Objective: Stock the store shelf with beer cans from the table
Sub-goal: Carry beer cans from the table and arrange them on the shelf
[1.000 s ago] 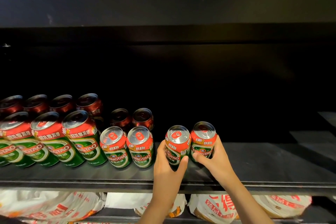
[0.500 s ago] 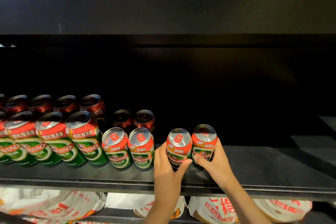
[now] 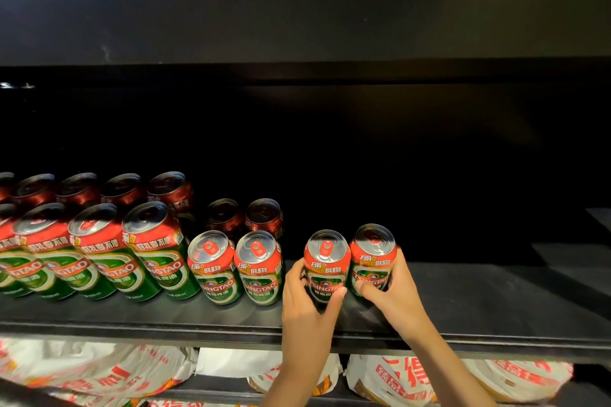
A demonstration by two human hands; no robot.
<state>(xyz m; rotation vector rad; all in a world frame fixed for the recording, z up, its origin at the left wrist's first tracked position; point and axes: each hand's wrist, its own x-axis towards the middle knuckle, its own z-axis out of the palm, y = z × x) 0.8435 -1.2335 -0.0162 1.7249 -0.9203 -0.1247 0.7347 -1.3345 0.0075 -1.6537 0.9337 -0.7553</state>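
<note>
**Two cans gripped at the shelf front**

On the black shelf (image 3: 496,304) two short beer cans stand upright side by side, touching, each held by one hand. The left hand (image 3: 305,304) wraps the left held can (image 3: 326,266), thumb across its front and fingers round its left side. The right hand (image 3: 395,296) clamps the right held can (image 3: 373,258), thumb on the label and fingers behind.

Just to the left stand two more short cans (image 3: 236,269), a small gap away, with two dark ones behind them. Further left, four tall cans (image 3: 99,251) form a front row, the leftmost cut by the frame edge, and about five shadowed cans stand behind.

Every can has a red upper band with white and yellow characters, a green body, a red "TSINGTAO" banner and a silver top; the short ones show a red pull tab.

White bags with red print (image 3: 463,380) lie on the level below.
</note>
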